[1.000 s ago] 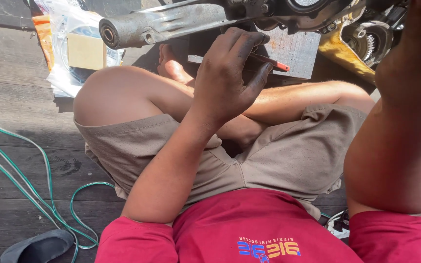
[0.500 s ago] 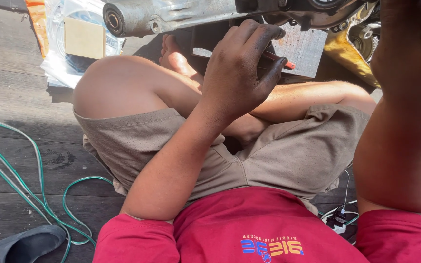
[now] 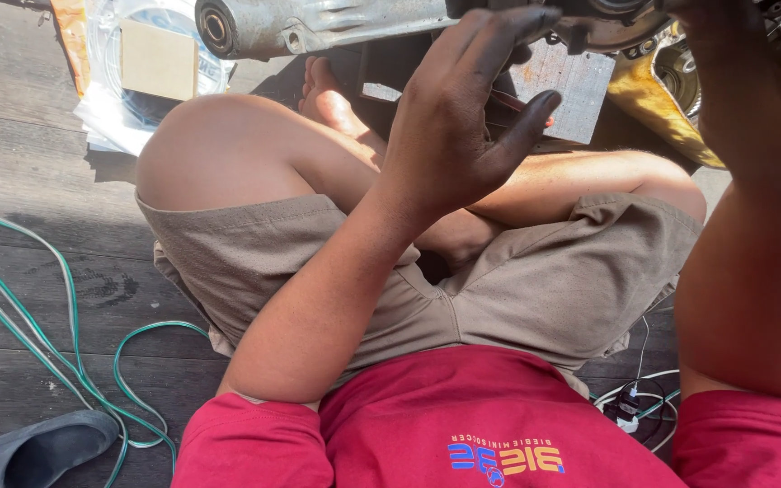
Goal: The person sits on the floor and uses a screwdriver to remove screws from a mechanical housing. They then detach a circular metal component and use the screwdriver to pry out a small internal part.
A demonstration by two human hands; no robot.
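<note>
I sit cross-legged on a dark wooden floor in khaki shorts and a red shirt. My left hand, blackened with grease, is raised in front of me with its fingers spread. The fingertips reach the underside of a grey metal machine part that runs across the top of the view. Nothing is in its palm. My right arm rises along the right edge. My right hand is dark, partly cut off at the top against the machine, and its grip is hidden.
Green hoses loop over the floor at the left, with a grey shoe at the bottom left. A clear plastic bag with a cardboard piece lies top left. A grey block sits under the machine, thin cables at my right hip.
My left hand has uncurled, and its fingers have spread and stretched up to the machine part. The view has shifted slightly; my right arm stays raised.
</note>
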